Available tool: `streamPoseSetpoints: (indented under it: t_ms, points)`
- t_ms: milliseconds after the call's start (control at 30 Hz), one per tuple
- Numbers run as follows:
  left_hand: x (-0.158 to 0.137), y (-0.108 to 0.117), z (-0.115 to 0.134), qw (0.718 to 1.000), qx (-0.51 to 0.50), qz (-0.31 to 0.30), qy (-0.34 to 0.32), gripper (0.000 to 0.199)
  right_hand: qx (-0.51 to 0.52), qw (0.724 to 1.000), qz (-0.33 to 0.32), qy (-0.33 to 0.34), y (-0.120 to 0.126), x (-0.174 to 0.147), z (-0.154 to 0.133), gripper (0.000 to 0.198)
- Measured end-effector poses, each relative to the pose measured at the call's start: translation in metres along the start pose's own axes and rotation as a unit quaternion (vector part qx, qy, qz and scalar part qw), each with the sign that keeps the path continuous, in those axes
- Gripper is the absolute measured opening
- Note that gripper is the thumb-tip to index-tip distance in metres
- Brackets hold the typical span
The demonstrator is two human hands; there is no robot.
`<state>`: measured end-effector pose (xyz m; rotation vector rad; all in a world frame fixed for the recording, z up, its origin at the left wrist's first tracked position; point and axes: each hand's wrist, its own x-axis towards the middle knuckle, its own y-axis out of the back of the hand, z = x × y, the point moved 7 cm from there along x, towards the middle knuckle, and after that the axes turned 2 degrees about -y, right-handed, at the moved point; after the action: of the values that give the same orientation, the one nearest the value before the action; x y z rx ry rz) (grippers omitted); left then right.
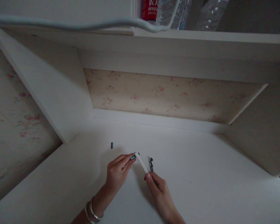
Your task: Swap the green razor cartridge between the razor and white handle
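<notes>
My right hand [157, 188] is closed around the lower part of a white razor handle [142, 164], which slants up and to the left. At the handle's top end, my left hand [119, 168] pinches a dark green-and-black razor cartridge [133, 157] between its fingertips. The cartridge touches the handle's head; whether it is fixed on cannot be made out. Another small razor cartridge [112, 145] lies on the white desktop, up and left of my left hand. A slim black razor handle [151, 162] rests just beyond my right hand, its near end hidden by the fingers.
The white desktop [200, 161] runs back to a wall panel with floral wallpaper [158, 93]. Side panels [51, 84] flank it. Overhead, a shelf [200, 35] holds plastic bottles [170, 12], and a pale cable [84, 25] droops across its front.
</notes>
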<state>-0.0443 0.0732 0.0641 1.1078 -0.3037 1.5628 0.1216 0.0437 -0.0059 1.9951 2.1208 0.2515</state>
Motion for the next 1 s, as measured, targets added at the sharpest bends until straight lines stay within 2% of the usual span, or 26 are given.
streamPoseSetpoints:
  t_ms: [233, 600, 767, 900, 1000]
  points:
    - [-0.003, -0.001, -0.006, 1.0, -0.012, 0.003, 0.014, 0.019, 0.0, 1.0, -0.01, 0.01, -0.001, -0.001, -0.001, 0.044]
    - [0.002, 0.001, -0.004, 0.998, -0.038, 0.012, 0.039, 0.017, -0.021, 0.999, 0.04, 0.022, 0.009, -0.002, -0.006, 0.046]
    - [0.003, 0.0, -0.003, 0.999, -0.042, 0.006, 0.033, 0.017, -0.03, 0.999, -0.001, 0.033, 0.005, -0.003, -0.01, 0.046]
    - [0.003, 0.0, -0.005, 0.999, -0.04, 0.005, 0.036, 0.017, -0.034, 0.999, 0.019, 0.029, 0.007, -0.003, -0.009, 0.046]
    - [0.002, -0.001, -0.004, 0.999, -0.044, -0.006, 0.027, 0.019, -0.038, 0.998, -0.019, 0.042, 0.001, -0.003, -0.01, 0.046]
